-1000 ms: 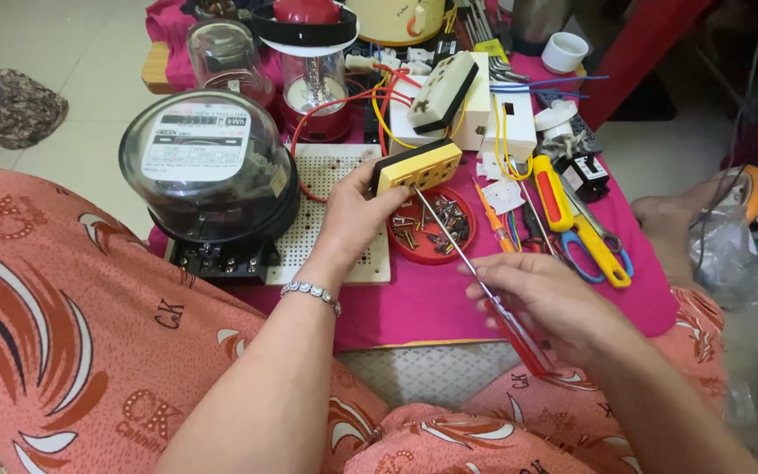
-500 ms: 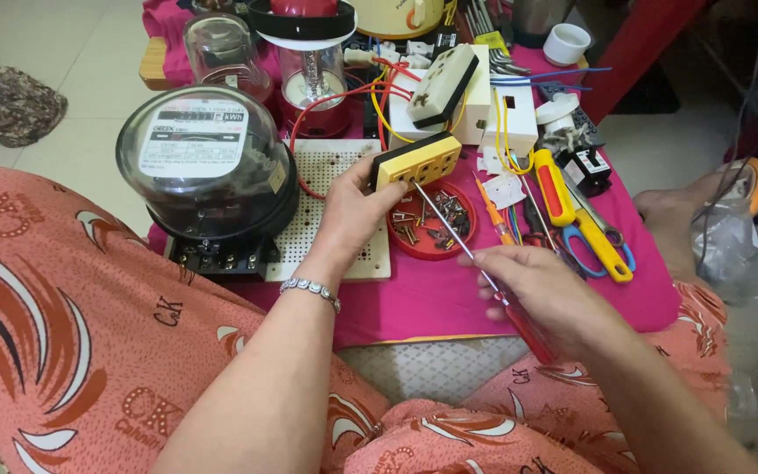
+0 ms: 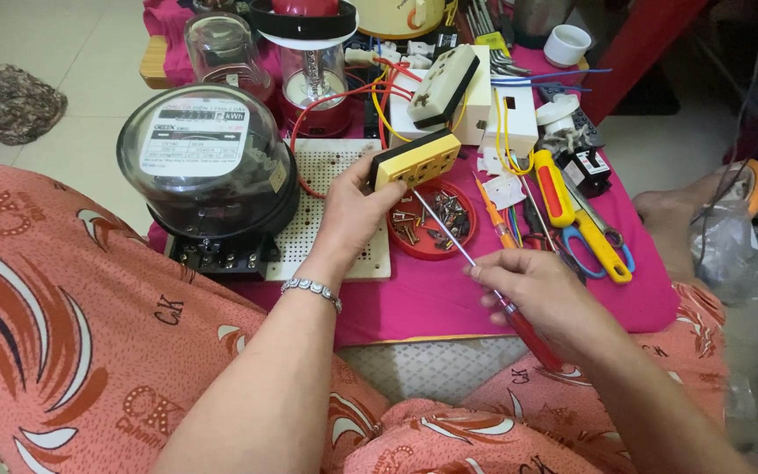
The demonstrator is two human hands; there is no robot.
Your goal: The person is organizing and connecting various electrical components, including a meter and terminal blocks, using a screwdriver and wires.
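My left hand [image 3: 354,209] grips a yellow and black socket box [image 3: 416,160] and holds it up above a white perforated board [image 3: 326,175]. My right hand [image 3: 544,294] holds a red-handled screwdriver [image 3: 484,276]. Its thin metal shaft slants up and to the left, and its tip meets the lower edge of the socket box. Under the shaft sits a round red tray [image 3: 433,226] with several screws and small metal parts. A bracelet [image 3: 311,290] circles my left wrist.
A round electricity meter [image 3: 203,171] with a clear dome stands at the left on the pink cloth [image 3: 449,298]. Behind are a red lantern [image 3: 309,61], white socket boxes [image 3: 471,96] and coloured wires. Yellow-handled scissors [image 3: 603,250] and an orange screwdriver [image 3: 493,211] lie at right.
My right hand and the screwdriver have shifted slightly; the tip stays at the socket box. The left hand keeps its grip on the box.
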